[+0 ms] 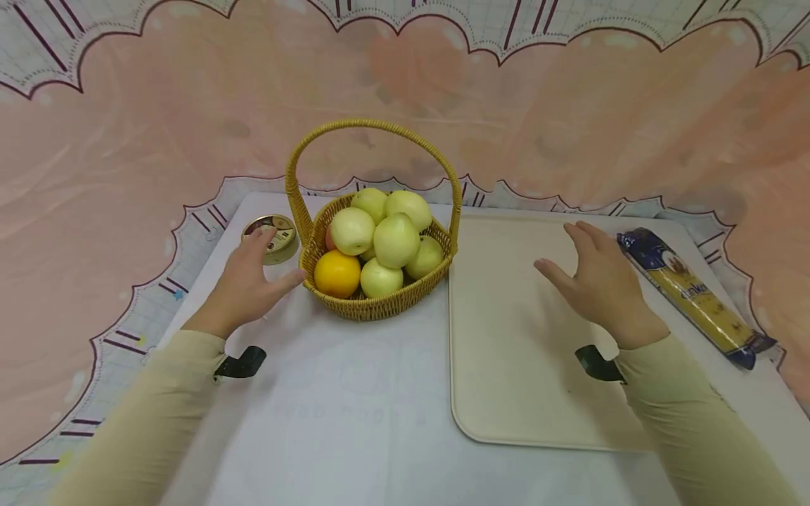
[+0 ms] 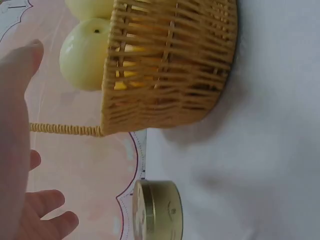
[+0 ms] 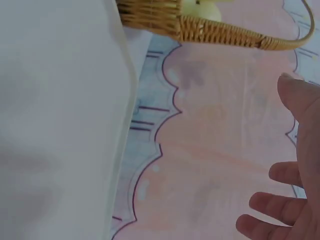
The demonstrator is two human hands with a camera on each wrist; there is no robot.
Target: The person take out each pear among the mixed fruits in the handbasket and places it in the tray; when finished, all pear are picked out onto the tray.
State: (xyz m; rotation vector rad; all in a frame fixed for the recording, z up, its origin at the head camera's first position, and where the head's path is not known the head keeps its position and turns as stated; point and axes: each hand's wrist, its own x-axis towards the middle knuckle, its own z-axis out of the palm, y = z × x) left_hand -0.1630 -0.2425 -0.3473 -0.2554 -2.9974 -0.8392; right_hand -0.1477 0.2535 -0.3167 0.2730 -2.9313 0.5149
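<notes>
A wicker basket (image 1: 373, 308) with a tall hoop handle stands at the back of the table, filled with several pale green fruits (image 1: 396, 240) and an orange (image 1: 337, 274). A bit of reddish fruit shows at its left inside. My left hand (image 1: 248, 284) hovers by the basket's left side, thumb toward the rim, holding nothing. Behind its fingertips sits a round gold tin (image 1: 278, 242), also seen as a tin (image 2: 159, 210) in the left wrist view. Over the cream tray (image 1: 506, 337) my right hand (image 1: 598, 281) is raised with fingers spread, holding nothing.
At the right lies a long blue and yellow packet (image 1: 696, 295), slanting beside the tray. The white table (image 1: 342, 422) runs in front of the basket. A pink patterned cloth (image 1: 209, 105) hangs behind and around the table.
</notes>
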